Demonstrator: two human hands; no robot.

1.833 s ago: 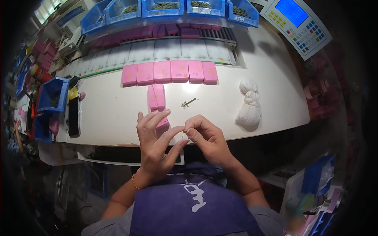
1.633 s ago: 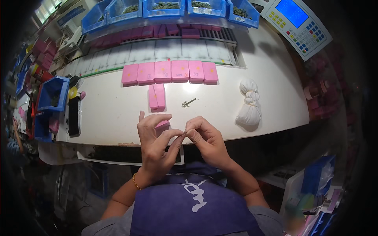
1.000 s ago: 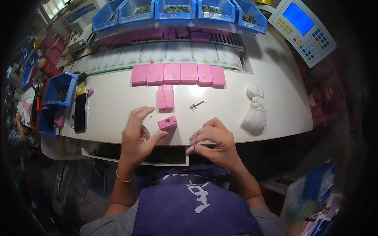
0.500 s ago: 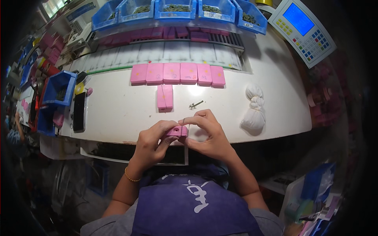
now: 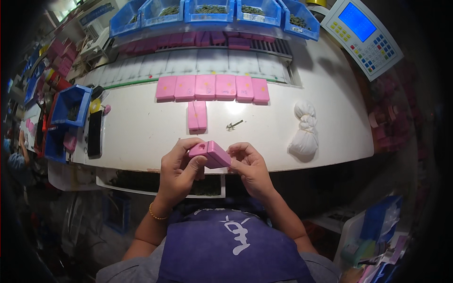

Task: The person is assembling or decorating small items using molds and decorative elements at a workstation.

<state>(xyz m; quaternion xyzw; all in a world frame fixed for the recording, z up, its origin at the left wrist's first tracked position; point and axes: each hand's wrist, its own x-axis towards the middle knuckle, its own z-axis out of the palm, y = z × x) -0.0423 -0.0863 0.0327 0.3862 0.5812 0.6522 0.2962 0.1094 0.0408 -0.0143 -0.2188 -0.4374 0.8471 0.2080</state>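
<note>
My left hand [image 5: 180,167] grips a pink block [image 5: 209,153], tilted, with a round hole in its end and a thin dark line across it, perhaps a band. My right hand [image 5: 250,167] has curled fingers at the block's right end, the thumb against it; anything small in them is hidden. Beyond them another pink block [image 5: 197,116] with a thin band along it lies below a row of pink blocks [image 5: 205,86]. A small metal piece with branches [image 5: 234,124] lies right of that single block, and a knotted white cloth bundle [image 5: 303,137] farther right.
Blue bins of small metal pieces [image 5: 208,15] line the back above more pink blocks [image 5: 238,44]. A keypad device [image 5: 362,37] is at back right. Blue bins [image 5: 71,106] and a black phone [image 5: 95,134] sit left; a co-worker's hand [image 5: 21,138] shows at far left.
My hands went from pinching a thin thing together to taking up the pink block from the desk. The block has since been turned and tilted, and my right fingers moved to its end.
</note>
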